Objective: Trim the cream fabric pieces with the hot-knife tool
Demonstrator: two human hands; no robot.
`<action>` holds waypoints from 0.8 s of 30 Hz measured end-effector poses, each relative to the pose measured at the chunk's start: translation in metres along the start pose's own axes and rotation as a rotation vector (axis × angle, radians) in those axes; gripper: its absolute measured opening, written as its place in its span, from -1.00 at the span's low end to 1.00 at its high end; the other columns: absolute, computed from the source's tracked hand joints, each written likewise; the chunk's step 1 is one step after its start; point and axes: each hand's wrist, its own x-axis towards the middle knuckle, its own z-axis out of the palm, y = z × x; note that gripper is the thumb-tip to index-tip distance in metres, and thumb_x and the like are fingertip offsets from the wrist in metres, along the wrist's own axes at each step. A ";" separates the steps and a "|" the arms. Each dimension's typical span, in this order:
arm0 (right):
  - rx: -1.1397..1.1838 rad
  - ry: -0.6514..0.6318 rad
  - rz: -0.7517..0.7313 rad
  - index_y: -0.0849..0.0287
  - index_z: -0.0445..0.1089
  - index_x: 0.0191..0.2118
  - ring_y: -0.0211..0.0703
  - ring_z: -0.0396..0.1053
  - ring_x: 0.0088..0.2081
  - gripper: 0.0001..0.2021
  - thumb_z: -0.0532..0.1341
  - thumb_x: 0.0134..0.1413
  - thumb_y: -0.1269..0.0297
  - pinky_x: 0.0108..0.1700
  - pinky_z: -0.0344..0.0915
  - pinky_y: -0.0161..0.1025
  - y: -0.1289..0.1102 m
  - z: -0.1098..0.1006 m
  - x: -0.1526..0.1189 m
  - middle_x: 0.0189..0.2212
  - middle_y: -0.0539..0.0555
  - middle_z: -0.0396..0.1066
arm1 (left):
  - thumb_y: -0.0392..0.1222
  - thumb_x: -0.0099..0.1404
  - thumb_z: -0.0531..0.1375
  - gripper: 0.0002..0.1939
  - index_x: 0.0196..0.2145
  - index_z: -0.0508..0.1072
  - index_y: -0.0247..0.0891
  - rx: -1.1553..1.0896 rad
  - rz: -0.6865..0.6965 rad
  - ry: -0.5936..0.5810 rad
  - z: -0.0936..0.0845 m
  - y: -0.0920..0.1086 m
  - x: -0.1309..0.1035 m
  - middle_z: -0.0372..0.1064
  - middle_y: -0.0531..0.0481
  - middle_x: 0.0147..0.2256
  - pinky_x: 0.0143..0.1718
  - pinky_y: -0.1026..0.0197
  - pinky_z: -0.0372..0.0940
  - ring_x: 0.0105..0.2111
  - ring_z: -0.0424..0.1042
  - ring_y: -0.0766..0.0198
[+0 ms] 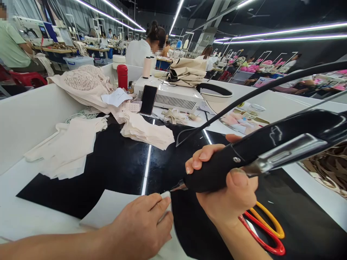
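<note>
At the left end of the glossy black mat (121,173), a loose stack of pale cut pieces (73,144) overlaps the edge onto the white table (21,213). Beyond the mat's far left corner, a heap of pale lace (84,77) spills toward it. Along the mat's near edge, a white piece (108,206) lies partly over the black, and the left hand (138,227) has its fingers curled over that piece's right end, pinching it. Past the mat's far edge stands a red bottle (122,77); a second pale stack (146,130) rests on the mat's far part, with a dark phone (148,99) propped behind it against a vented white box (168,94). Over the middle of the mat, the metal tip of a black handheld tool (211,177) points at the pinched end; whether the two touch, I cannot tell. The right hand (230,198) is wrapped round the tool's body, thumb beside its metal lever. Scissors with red and yellow handles (280,249) lie on the mat's right part, partly behind that wrist. Off the mat's right side sits a pile of brown strips (325,166).
</note>
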 end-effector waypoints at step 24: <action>0.043 -0.012 -0.033 -0.07 0.55 0.08 -0.19 0.36 -0.51 -0.55 0.59 0.13 0.01 -0.55 0.38 -0.27 0.009 0.003 -0.009 -0.41 -0.09 0.51 | -0.15 0.66 0.27 -0.79 -0.08 0.62 -0.35 -0.025 -0.020 -0.041 0.002 0.000 -0.001 0.68 -0.20 0.01 0.05 0.14 0.44 -0.07 0.62 0.15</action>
